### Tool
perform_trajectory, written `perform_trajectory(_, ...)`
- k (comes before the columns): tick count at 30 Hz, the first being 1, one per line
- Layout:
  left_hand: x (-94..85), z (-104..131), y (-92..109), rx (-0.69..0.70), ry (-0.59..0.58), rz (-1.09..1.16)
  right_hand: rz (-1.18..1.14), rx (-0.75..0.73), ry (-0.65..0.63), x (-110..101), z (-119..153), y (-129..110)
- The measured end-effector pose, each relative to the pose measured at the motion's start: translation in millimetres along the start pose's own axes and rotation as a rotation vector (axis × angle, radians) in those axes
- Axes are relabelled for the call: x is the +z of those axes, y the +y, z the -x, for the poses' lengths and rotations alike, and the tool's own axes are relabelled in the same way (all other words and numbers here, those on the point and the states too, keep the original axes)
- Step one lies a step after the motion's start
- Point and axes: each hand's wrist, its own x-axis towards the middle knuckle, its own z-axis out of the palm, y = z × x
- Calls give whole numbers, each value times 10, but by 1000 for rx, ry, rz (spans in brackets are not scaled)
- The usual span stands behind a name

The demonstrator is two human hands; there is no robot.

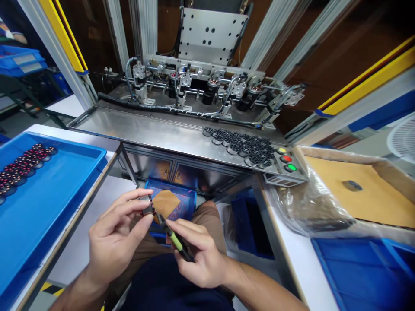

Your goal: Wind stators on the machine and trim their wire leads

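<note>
My left hand [112,235] grips a small round motor stator [147,205], metal-sided with a black edge, between thumb and fingertips. In my right hand [204,255] is a pair of cutting pliers [176,240] with green and black handles. The pliers' tips reach the near right edge of the stator; whether the jaws touch it I cannot make out. Both hands are above my lap. Below them, a blue bin [192,203] holds a piece of brown paper [167,203] and small reddish scraps.
A blue tray [61,190] at left carries rows of stators with reddish tips [22,170]. Ahead, a machine [207,86] stands behind a metal ledge [139,129] bearing many black-ended stators [241,144]. Coloured push buttons [287,159] and a plastic-lined box [324,181] are at right.
</note>
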Motion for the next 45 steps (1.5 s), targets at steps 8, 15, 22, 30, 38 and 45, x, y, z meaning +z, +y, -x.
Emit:
perform_trajectory(8,-35,37,-25,12,-53,16,-39,-6,-11,-61,-54,-37)
perform_trajectory(15,-44,42,-12,43,-84,2,-52,-41,-28,-67,-104,-62)
perform_trajectory(22,-54,37,2,88,-100,-33,6,-41,-23,-81,-60,-36)
perform_trajectory(30,-17,75,-27,78,-65,2,5,-7,-4,-100,-72,-64)
perform_trajectory(38,-120,134,-30,140,-126,-132,7,-67,-16,-74,-124,-94)
perform_trajectory(45,-109,130,-15,155,-164,-137,22,-80,-11,-65,-103,-64)
